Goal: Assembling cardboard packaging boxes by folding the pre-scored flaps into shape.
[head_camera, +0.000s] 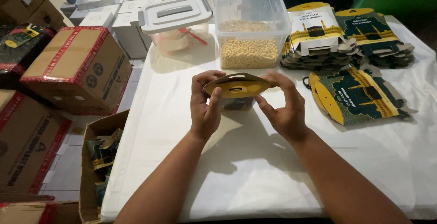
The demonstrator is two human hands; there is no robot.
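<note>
White table (255,178) lies bare toward its near edge; left hand (205,105) and right hand (284,105) pinch a small carton (236,89).

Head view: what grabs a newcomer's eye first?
First, the two bare hands at table centre, left hand and right hand, pinching a small yellow-topped printed cardboard gift box between them over the white tablecloth. Behind it stands a clear plastic tub of pale yellow beans, and to the right lie stacks of flat dark-green-and-gold box blanks.
</note>
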